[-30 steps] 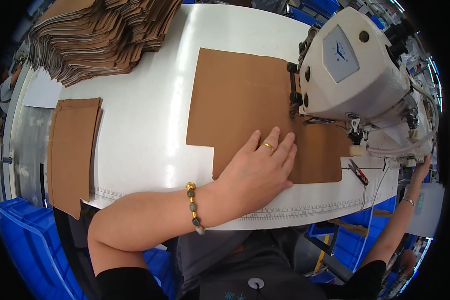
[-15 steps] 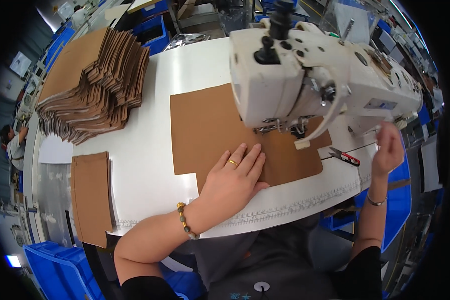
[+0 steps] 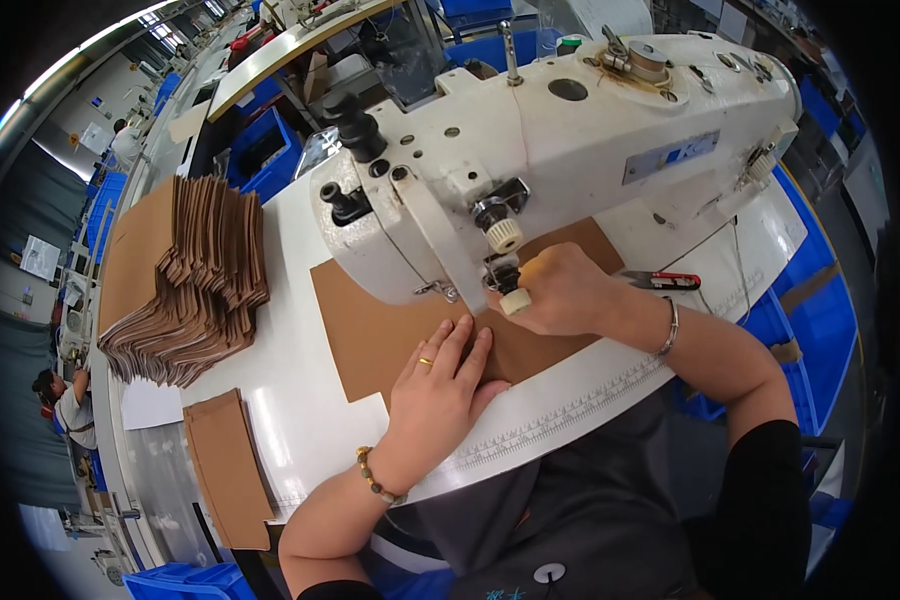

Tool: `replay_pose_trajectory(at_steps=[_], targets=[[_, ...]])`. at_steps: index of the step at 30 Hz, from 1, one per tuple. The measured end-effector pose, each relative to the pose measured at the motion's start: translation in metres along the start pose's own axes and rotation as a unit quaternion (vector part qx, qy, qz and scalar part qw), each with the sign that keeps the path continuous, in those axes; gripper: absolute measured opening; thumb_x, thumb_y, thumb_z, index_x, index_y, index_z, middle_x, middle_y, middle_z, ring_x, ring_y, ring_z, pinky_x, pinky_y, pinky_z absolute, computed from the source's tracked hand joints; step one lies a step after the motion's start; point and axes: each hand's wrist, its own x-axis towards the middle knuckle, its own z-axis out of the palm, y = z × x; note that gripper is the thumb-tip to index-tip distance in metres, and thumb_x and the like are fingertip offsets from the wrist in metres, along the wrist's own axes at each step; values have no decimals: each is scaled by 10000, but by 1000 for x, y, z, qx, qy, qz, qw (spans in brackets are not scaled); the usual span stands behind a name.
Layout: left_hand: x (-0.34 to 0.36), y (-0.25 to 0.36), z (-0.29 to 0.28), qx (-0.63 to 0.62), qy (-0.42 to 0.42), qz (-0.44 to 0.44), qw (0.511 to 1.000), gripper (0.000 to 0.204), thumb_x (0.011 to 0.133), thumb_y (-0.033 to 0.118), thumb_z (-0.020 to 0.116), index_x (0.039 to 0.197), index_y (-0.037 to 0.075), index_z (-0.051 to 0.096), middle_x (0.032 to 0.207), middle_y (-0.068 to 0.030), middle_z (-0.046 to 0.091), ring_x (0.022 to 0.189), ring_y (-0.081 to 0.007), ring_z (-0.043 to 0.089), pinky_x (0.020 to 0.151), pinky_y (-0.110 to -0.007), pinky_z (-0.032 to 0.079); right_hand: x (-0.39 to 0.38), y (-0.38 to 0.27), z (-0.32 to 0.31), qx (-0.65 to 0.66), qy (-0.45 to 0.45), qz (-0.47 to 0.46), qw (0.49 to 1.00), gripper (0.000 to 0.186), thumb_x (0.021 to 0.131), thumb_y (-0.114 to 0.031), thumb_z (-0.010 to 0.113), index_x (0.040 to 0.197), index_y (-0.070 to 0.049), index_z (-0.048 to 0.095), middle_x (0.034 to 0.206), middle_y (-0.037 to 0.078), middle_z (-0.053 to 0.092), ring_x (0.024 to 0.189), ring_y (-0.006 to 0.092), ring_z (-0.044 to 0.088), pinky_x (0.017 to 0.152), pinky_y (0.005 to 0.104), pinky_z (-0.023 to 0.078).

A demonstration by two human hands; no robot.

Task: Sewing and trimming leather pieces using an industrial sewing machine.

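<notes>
A flat brown panel (image 3: 355, 340) with notched corners lies under the head of a white sewing machine (image 3: 560, 140). My left hand (image 3: 440, 390) rests on its near part, fingers stretched out and palm down. Close beside the needle area, my right hand (image 3: 570, 290) is closed with curled fingers. Whatever its fingertips may hold is hidden by the hand and the machine parts. Red-and-black thread snips (image 3: 665, 281) lie on the white table (image 3: 290, 345), just past my right wrist.
A tall stack of brown panels (image 3: 185, 270) stands at the left. Nearer lies a narrow stitched brown piece (image 3: 228, 470). Blue bins stand around the table, one at the right (image 3: 820, 330). Another person (image 3: 73, 405) sits at the far left. A printed ruler runs along the front edge.
My right hand has come in from the machine's right side to the needle area. My left hand stays flat on the panel. The view has turned, shifting everything in it.
</notes>
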Motion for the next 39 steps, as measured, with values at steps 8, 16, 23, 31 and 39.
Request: replay_pose_trajectory(at_steps=[8,16,23,31,39], targets=[[1,0,0,0,-7,-3,1000,581,872,355,760,1361,66,637,1402,-165,595,1304,-352,570,1050,-436,489,-8,-3,-5,23,-30,37,999,279,859,-298,678,703,-76,616,680,65,608,617,266,668,553,409,527],[1,0,0,13,-4,-2,1000,593,864,361,767,1367,76,635,1402,-154,593,1298,-346,574,1040,-432,496,-11,4,1,60,-182,107,976,764,814,-678,674,1222,-32,686,1328,207,597,1292,382,520,1154,560,316],[2,2,1,12,-1,-11,1000,604,854,364,777,1368,81,635,1391,-146,599,1285,-338,582,1032,-421,500,-3,7,-5,89,-159,103,978,788,791,-719,661,1197,-45,710,1295,176,621,1285,372,518,1179,540,264],[3,2,0,12,6,-5,1000,610,844,354,784,1364,72,632,1388,-149,600,1275,-342,589,1023,-415,505,-1,5,-5,52,-137,111,983,751,747,-730,686,1073,-57,755,1219,123,655,1234,335,539,1138,512,306],[4,2,-2,14,-2,-2,1000,610,843,350,783,1364,71,632,1372,-148,607,1269,-344,592,1018,-417,507,1,11,-2,-38,2,20,999,805,696,-821,668,621,-20,651,617,156,609,645,376,622,660,438,452]])
